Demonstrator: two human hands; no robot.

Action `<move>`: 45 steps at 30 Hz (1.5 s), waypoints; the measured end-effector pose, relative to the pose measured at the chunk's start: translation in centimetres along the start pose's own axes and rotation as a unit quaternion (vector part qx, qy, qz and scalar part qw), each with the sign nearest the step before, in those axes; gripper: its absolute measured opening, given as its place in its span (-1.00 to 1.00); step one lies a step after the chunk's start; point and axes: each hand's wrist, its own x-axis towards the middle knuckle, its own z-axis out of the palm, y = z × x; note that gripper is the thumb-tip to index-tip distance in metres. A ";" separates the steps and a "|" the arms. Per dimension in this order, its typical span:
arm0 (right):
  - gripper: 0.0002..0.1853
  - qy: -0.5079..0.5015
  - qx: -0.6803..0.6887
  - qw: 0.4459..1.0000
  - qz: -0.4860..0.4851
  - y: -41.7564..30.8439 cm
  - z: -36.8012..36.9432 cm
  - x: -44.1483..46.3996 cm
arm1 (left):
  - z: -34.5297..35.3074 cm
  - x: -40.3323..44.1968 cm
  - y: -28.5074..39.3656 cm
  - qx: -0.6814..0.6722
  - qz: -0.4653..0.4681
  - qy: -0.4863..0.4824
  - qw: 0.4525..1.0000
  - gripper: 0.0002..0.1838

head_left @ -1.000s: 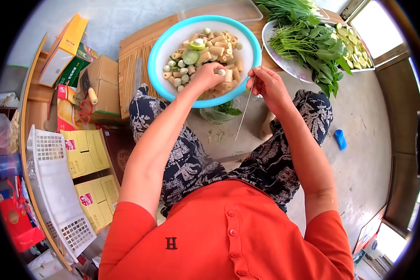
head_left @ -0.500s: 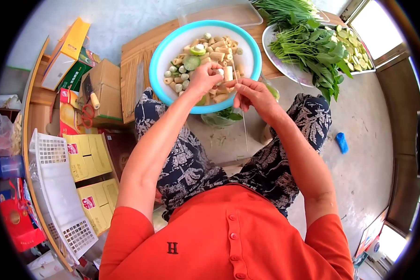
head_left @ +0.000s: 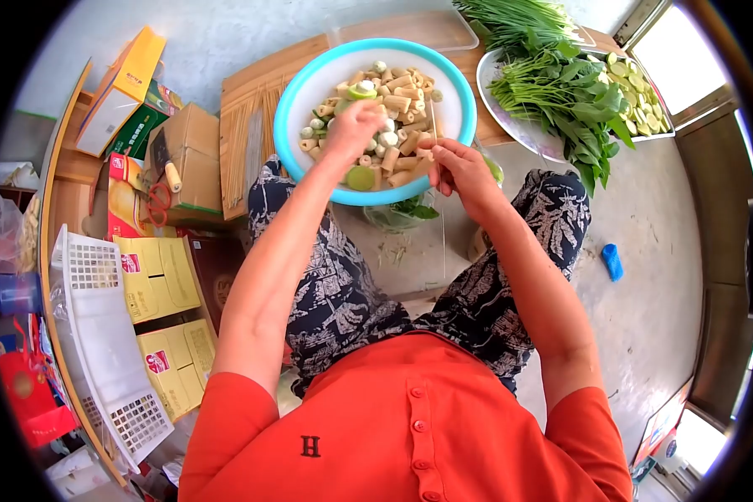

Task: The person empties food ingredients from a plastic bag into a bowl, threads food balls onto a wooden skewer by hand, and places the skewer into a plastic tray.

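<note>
A white basin with a turquoise rim (head_left: 284,100) holds tan tubular pieces (head_left: 397,103), small pale balls (head_left: 387,139) and green round slices (head_left: 361,177). My left hand (head_left: 354,131) is over the middle-left of the pile, just below a green slice with a white piece on it. Its fingers are blurred, and what they touch is hidden. At the basin's right front rim, my right hand (head_left: 463,173) pinches a thin skewer (head_left: 443,230) that runs upward past the fingers and down toward my lap. A tan piece lies close to those fingertips; I cannot tell whether it is threaded.
Loose skewers (head_left: 247,125) lie on the wooden table left of the basin. To the right are leafy greens (head_left: 560,96) on a plate and a tray of green slices (head_left: 640,96). Below the basin hangs a clear bag (head_left: 393,216) with greens. Boxes (head_left: 194,159) stand at left.
My left hand has moved away from the right hand, left and up over the pile. My right hand stays near the rim, a little lower, still on the skewer.
</note>
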 end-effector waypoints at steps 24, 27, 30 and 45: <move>-0.71 0.014 -0.004 1.000 0.014 0.6 -0.3 -0.3 | -3.8 0.8 -4.0 0.440 0.004 0.045 0.897 -0.60; -0.71 0.008 -0.004 1.000 0.005 0.4 0.0 -0.5 | -2.6 -0.1 -5.1 0.511 0.042 0.033 0.858 -0.54; -0.70 0.004 -0.018 1.000 0.010 0.2 0.3 -0.5 | -3.2 -0.3 -4.0 0.452 0.011 -0.011 0.892 -0.51; -0.76 -0.090 0.000 0.994 -0.058 -0.9 4.9 1.3 | -5.3 -1.6 -1.0 -0.531 -0.043 -0.039 0.846 -0.75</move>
